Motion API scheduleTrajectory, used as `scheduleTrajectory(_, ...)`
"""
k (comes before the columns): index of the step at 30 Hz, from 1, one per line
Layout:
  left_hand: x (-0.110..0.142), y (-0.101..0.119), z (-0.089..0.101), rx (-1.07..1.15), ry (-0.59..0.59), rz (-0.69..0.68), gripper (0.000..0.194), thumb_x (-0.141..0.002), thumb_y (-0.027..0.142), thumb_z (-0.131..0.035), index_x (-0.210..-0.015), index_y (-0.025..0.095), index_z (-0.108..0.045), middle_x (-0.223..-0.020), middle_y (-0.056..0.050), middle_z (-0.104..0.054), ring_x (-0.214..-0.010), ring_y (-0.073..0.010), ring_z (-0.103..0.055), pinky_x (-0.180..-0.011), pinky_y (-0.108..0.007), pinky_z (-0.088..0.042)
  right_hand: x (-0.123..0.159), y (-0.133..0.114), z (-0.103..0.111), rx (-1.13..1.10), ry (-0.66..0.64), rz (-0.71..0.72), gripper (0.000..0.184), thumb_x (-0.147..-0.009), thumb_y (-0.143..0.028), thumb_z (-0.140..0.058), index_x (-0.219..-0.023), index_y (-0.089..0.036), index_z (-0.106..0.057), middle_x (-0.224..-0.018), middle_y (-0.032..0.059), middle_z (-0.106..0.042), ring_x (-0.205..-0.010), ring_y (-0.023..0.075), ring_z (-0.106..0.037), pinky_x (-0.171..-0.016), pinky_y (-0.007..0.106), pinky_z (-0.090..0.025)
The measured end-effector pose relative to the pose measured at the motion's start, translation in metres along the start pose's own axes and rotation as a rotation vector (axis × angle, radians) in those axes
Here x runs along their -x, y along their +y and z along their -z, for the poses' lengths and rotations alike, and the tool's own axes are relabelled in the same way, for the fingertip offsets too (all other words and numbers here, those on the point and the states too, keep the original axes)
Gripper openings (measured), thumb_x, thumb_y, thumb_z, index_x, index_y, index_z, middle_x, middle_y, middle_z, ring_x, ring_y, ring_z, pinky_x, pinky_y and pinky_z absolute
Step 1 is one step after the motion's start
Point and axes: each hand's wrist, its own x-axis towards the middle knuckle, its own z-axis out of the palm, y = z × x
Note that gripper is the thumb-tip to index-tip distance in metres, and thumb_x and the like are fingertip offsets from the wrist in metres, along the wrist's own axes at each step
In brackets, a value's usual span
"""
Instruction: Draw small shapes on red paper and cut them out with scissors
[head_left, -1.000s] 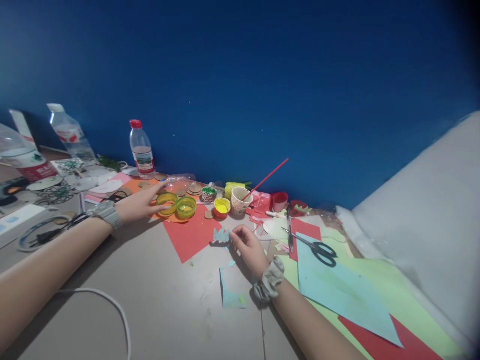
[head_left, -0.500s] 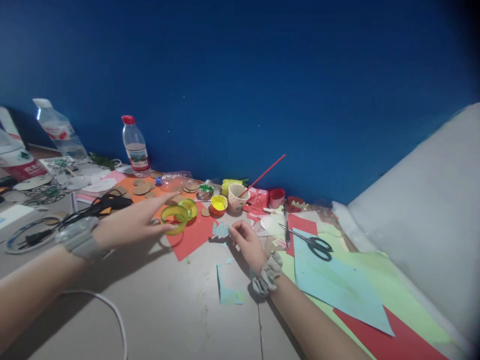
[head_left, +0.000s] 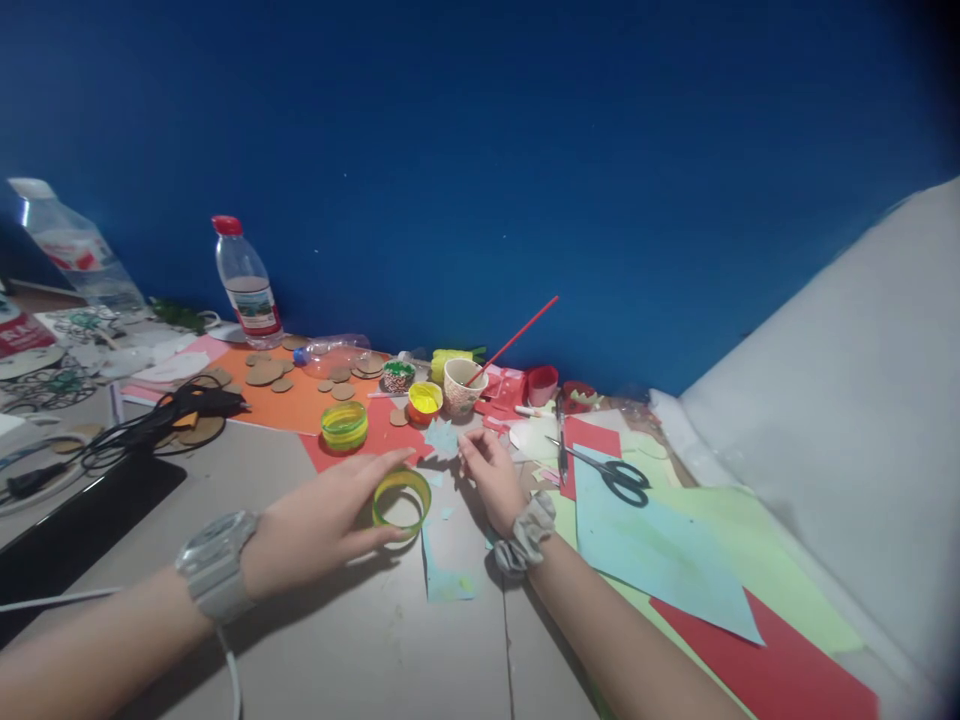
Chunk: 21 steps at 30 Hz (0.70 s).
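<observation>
My left hand grips a yellow-green ring between thumb and fingers, just over the grey table. Another yellow-green striped ring stands behind it on red paper. Between the thumb and fingertips of my right hand is a small light-blue paper cutout with a jagged edge. Below it lies a light-blue paper scrap with a piece cut out. Several tiny blue bits are near that scrap.
Black-handled scissors and a pen rest on coloured paper at right. A patterned cup holds a red stick. A red-capped bottle, cardboard discs, black cable and a phone are at left.
My left hand has moved right and nearer, carrying one ring away from the other, which stays on the red paper. My right hand still pinches the blue cutout. The view has shifted slightly.
</observation>
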Motion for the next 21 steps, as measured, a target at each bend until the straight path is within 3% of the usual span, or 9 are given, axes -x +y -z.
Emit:
scheduleTrajectory(4, -0.003, 0.003, -0.020, 0.079, 0.028, -0.002, 0.064, -0.086, 0.041, -0.059, -0.142, 0.026, -0.032, -0.139, -0.009, -0.050, -0.124, -0.0279, -0.051, -0.101, -0.044, -0.044, 0.001, -0.001, 0.002, 0.046, 0.043, 0.039, 0.024, -0.085, -0.044, -0.056, -0.081, -0.022, -0.050, -0.062, -0.0055, -0.046, -0.054, 0.0134, -0.047, -0.055, 0.027, -0.041)
scheduleTrajectory(9, -0.004, -0.003, -0.031, 0.186, 0.086, 0.008, 0.072, -0.089, 0.043, -0.055, -0.147, 0.025, -0.017, -0.150, -0.010, -0.037, -0.135, -0.0271, -0.039, -0.110, -0.047, -0.035, 0.003, -0.004, 0.002, 0.116, 0.034, 0.079, 0.021, -0.083, -0.040, -0.060, -0.078, -0.021, -0.054, -0.064, -0.0028, -0.052, -0.057, 0.0149, -0.049, -0.057, 0.028, -0.040)
scheduleTrajectory(13, -0.007, -0.011, -0.040, 0.311, 0.103, 0.025, 0.076, -0.088, 0.046, -0.057, -0.148, 0.025, -0.014, -0.153, -0.010, -0.032, -0.139, -0.0264, -0.033, -0.114, -0.047, -0.031, 0.003, -0.005, 0.000, 0.153, 0.028, 0.093, 0.019, -0.084, -0.038, -0.059, -0.077, -0.021, -0.055, -0.068, -0.0016, -0.054, -0.060, 0.0155, -0.050, -0.059, 0.028, -0.041)
scheduleTrajectory(21, -0.010, -0.015, -0.042, 0.445, 0.111, 0.033, 0.079, -0.088, 0.044, -0.059, -0.148, 0.031, -0.011, -0.155, -0.007, -0.029, -0.140, -0.0260, -0.031, -0.115, -0.046, -0.029, 0.002, -0.004, 0.000, 0.167, 0.028, 0.088, 0.019, -0.084, -0.038, -0.058, -0.078, -0.021, -0.054, -0.068, -0.0017, -0.053, -0.061, 0.0151, -0.050, -0.057, 0.027, -0.041)
